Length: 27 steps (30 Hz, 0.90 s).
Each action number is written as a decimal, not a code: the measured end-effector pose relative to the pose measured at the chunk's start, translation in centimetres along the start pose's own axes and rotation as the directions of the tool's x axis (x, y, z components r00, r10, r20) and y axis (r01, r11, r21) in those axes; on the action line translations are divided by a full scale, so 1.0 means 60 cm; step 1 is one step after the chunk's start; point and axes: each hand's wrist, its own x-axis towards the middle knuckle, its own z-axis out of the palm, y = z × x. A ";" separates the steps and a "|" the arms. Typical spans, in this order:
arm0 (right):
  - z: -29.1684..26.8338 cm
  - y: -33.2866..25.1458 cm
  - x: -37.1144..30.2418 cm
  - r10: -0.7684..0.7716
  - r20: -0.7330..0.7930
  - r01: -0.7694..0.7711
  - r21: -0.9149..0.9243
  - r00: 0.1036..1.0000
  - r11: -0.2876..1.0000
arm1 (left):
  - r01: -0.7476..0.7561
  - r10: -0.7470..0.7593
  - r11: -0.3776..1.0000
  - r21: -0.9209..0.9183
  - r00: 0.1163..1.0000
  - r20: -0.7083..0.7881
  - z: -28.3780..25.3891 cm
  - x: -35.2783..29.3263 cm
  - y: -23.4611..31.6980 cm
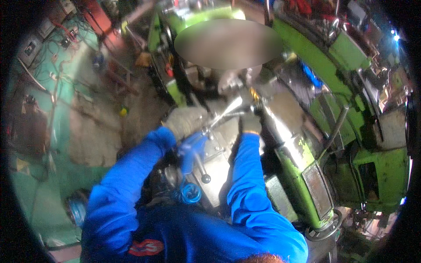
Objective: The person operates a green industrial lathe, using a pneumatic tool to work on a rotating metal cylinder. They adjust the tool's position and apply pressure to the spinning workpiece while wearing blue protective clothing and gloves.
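My left hand (185,122), in a pale grey work glove, is beside a shiny metal bar (228,108) that slants over the machine's carriage. Blur smears its fingers. My right hand (251,122), also gloved, looks closed next to the tailstock's bright steel quill (277,122); a thin rod seems to run toward it, but what it grips is hidden. Just beyond it is a yellowish drill bit (254,93). Below my left wrist shows a blurred blue object (191,153). A lever with a black ball knob (205,178) rises from the carriage nearer to me.
The green tailstock body (302,175) and its handwheel (325,227) stand to my right. A coiled blue hose (190,193) is close to my body. More green machinery (377,175) is farther right. Green-painted floor (70,127) with cables lies left. An oval area ahead is blurred out.
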 end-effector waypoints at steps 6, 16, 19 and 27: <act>0.060 -0.006 0.039 0.156 -0.375 -0.031 0.318 0.914 0.947 | 0.052 -0.053 0.998 0.034 0.998 0.029 -0.002 0.010 0.012; 0.002 0.015 -0.030 0.110 0.570 -0.371 0.657 0.814 -0.656 | 0.036 -0.036 0.999 -0.007 0.999 0.017 -0.013 0.006 0.022; -0.006 0.047 -0.052 0.093 0.573 -0.515 0.787 0.815 -0.339 | 0.053 -0.054 0.998 -0.034 0.998 -0.027 -0.004 0.000 0.007; 0.019 0.068 -0.042 0.158 0.432 -0.407 0.897 0.888 -0.171 | 0.112 -0.113 0.994 0.015 0.990 0.080 -0.010 0.015 0.018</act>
